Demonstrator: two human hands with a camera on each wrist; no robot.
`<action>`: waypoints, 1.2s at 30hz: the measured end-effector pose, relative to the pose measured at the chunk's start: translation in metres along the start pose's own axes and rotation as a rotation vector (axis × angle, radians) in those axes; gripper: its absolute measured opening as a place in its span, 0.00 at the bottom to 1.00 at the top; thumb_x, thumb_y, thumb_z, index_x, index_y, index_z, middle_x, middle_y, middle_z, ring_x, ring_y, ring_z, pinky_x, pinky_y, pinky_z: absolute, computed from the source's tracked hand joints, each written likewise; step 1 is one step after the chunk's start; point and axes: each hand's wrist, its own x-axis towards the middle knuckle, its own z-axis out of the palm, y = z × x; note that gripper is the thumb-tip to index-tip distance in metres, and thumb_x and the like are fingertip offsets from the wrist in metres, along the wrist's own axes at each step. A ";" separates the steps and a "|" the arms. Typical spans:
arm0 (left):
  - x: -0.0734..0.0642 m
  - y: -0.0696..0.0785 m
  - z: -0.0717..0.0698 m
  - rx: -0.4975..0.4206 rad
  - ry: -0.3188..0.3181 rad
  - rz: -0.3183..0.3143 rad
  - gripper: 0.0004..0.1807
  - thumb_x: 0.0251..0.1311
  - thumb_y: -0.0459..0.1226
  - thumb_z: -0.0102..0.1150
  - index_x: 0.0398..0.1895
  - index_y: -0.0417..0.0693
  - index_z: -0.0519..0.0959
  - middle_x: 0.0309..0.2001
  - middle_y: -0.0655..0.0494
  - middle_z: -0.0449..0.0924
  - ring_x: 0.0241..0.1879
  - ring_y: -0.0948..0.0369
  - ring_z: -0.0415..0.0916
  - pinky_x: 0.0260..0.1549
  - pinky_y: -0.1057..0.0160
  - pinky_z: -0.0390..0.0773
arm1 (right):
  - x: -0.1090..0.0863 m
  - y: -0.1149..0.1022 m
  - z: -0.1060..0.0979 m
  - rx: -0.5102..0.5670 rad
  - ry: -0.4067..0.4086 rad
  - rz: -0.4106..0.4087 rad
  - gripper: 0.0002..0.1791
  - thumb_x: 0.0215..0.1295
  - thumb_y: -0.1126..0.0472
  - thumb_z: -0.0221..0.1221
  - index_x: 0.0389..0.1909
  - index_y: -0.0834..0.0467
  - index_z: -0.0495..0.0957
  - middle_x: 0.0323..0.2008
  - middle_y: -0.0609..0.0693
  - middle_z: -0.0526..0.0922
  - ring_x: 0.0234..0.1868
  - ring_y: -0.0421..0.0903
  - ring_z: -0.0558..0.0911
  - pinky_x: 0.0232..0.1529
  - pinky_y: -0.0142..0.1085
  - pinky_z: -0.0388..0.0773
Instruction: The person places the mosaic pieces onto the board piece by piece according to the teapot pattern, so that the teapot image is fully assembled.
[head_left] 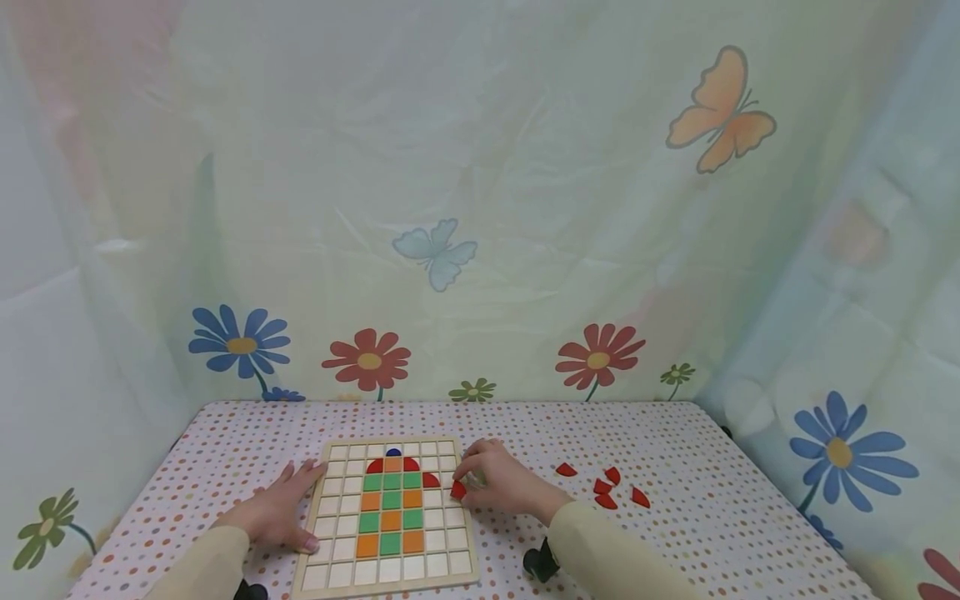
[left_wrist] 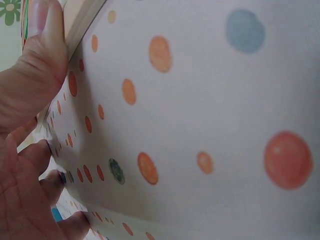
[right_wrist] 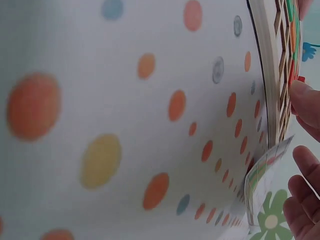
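Note:
A wooden grid board [head_left: 390, 570] lies on the table, with green and orange square tiles [head_left: 392, 500] set in a column pattern. Red curved pieces [head_left: 411, 464] and a dark blue piece [head_left: 393, 452] sit near its top. My left hand [head_left: 279, 504] rests at the board's left edge, fingers spread, thumb against the frame in the left wrist view. My right hand [head_left: 506, 479] pinches a red quarter-round tile [head_left: 458, 490] between thumb and finger over the board's right side. A thin printed card [right_wrist: 265, 172] stands tilted by the board, close to the right fingers.
Several loose red quarter-round tiles [head_left: 603, 486] lie on the dotted tablecloth [head_left: 675, 442] right of the right hand. A black object [head_left: 542, 561] shows by the right forearm. A printed curtain [head_left: 480, 167] hangs behind the table.

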 end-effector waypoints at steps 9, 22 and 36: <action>0.000 0.000 0.000 -0.012 0.000 -0.002 0.62 0.39 0.44 0.83 0.78 0.38 0.57 0.79 0.28 0.46 0.78 0.27 0.35 0.68 0.18 0.45 | 0.005 -0.004 0.005 -0.070 -0.038 -0.020 0.10 0.60 0.59 0.73 0.43 0.48 0.89 0.55 0.49 0.79 0.58 0.49 0.72 0.58 0.44 0.78; -0.003 0.005 0.000 -0.009 0.002 -0.021 0.62 0.40 0.44 0.82 0.78 0.38 0.57 0.79 0.28 0.46 0.78 0.28 0.36 0.68 0.19 0.45 | 0.009 -0.006 0.006 -0.088 -0.069 -0.048 0.12 0.61 0.60 0.71 0.46 0.45 0.89 0.56 0.48 0.79 0.59 0.48 0.72 0.59 0.44 0.77; 0.008 -0.006 0.002 -0.017 -0.015 -0.024 0.65 0.38 0.48 0.83 0.80 0.41 0.55 0.81 0.31 0.44 0.79 0.29 0.34 0.68 0.18 0.44 | 0.000 -0.003 0.002 -0.071 -0.025 -0.046 0.08 0.66 0.62 0.68 0.42 0.48 0.90 0.55 0.50 0.80 0.59 0.50 0.73 0.58 0.48 0.78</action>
